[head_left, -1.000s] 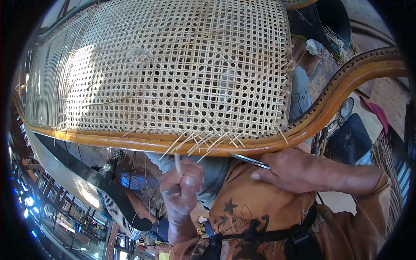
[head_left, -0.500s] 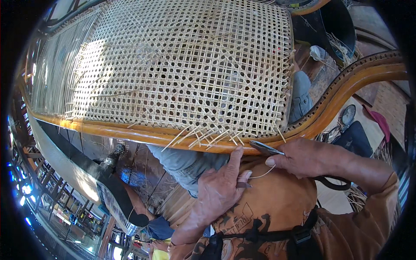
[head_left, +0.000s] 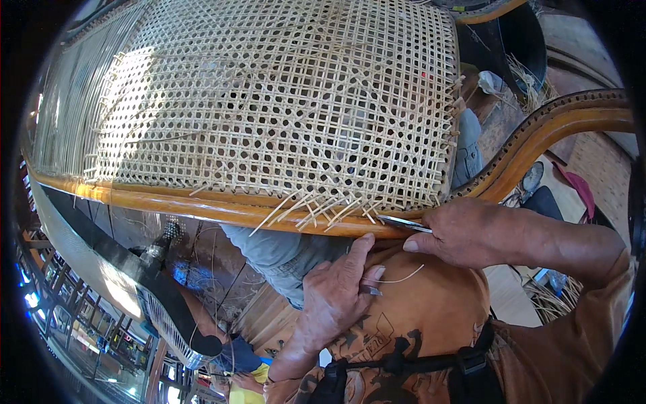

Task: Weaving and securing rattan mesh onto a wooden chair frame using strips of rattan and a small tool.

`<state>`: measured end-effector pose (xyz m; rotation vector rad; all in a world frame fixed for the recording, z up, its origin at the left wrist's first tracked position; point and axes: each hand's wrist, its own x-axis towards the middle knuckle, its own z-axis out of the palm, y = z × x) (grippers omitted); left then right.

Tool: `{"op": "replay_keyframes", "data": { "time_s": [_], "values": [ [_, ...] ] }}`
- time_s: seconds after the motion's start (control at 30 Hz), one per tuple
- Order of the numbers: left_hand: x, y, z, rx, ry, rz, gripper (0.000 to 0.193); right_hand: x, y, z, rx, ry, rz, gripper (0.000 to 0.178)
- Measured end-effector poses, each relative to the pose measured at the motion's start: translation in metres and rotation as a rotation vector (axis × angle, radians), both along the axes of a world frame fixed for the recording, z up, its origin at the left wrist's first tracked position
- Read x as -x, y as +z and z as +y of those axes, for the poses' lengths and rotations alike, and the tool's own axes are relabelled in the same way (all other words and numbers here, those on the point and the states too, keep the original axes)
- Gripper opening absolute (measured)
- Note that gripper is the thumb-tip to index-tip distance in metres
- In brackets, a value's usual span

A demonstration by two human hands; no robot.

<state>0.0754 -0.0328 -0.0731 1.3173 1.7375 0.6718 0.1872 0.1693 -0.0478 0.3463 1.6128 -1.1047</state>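
A woven cane panel (head_left: pixel 296 114) is strung across a curved, varnished wooden frame (head_left: pixel 161 200). Several loose cane ends (head_left: pixel 313 209) stick out over the near rail. My right hand (head_left: pixel 461 232), closed, grips a slim pointed metal tool (head_left: pixel 404 223); its tip lies at the rail by the rightmost loose ends, and its handle is hidden. My left hand (head_left: pixel 333 286) is just below the rail, index finger raised towards it. Between its thumb and fingers it pinches a thin cane strand (head_left: pixel 404 277) and a small flat metal blade (head_left: pixel 371 291), whose kind I cannot make out.
The frame's right arm (head_left: pixel 558 121), lined with drilled holes, curves away. Another cane-backed chair (head_left: pixel 101 259) stands at left. At lower left are another person's hands (head_left: pixel 242 382). Cane offcuts (head_left: pixel 552 299) lie at right, and a dark bucket (head_left: pixel 521 47) stands far right.
The tool in my right hand has turned flatter along the rail, its tip shifting slightly left. My left hand has stayed nearly in place, still pinching the strand. The whole view has shifted slightly.
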Motion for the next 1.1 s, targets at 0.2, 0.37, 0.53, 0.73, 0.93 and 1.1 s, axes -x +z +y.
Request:
{"op": "replay_keyframes", "data": {
  "time_s": [0.2, 0.37, 0.53, 0.73, 0.93, 1.1],
  "values": [
    [0.002, 0.018, -0.007, 0.125, 0.094, -0.048, 0.038, -0.009, -0.005, -0.002, -0.026, -0.041, 0.101, 0.048],
    [0.003, 0.02, -0.032, 0.319, 0.519, -0.194, 0.027, -0.015, -0.004, 0.001, -0.016, -0.102, 0.045, 0.05],
    [0.003, -0.001, -0.044, 0.373, 0.82, -0.517, 0.021, -0.009, -0.001, 0.006, 0.007, -0.036, 0.11, 0.052],
    [0.006, -0.002, -0.041, 0.397, 0.893, -0.605, 0.025, 0.004, -0.003, 0.003, -0.008, -0.03, 0.038, 0.052],
    [-0.004, -0.003, -0.025, 0.179, 0.791, -0.208, 0.018, 0.004, 0.0, -0.002, -0.045, -0.06, -0.009, 0.055],
    [-0.015, -0.006, 0.0, 0.071, 0.862, -0.121, 0.021, 0.007, 0.003, -0.006, -0.03, -0.156, -0.04, 0.056]
  ]
}}
